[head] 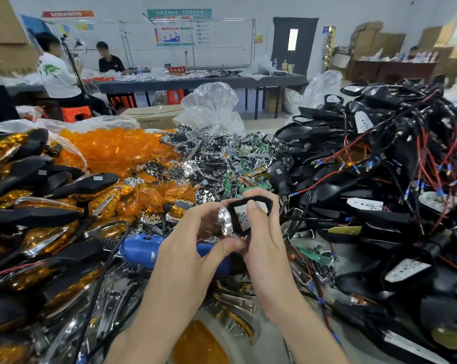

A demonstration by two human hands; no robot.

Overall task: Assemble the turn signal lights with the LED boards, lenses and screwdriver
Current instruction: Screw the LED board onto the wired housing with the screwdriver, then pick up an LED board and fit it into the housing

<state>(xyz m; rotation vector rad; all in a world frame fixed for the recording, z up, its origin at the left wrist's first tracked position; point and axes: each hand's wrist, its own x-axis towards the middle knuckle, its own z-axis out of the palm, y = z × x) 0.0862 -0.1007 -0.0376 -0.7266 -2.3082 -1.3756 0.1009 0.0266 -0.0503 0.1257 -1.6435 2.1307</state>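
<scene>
Black housing [259,199] with LED board [242,218] seated inside, held up in front of me, right hand [264,240] fingers wrapped round it. Left hand [193,243] fingers pinch a chrome reflector [225,219] at the housing's edge. Blue screwdriver [140,248] lies just beneath. Orange lenses [117,148] heaped left, wired housings [380,158] right.

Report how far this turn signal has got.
Done: LED board sits in the black housing; finished lights piled at left. In hand: left hand holds a chrome reflector beside the housing gripped by the right hand. Left: amber lens, screwing down; blue screwdriver lies unused.
</scene>
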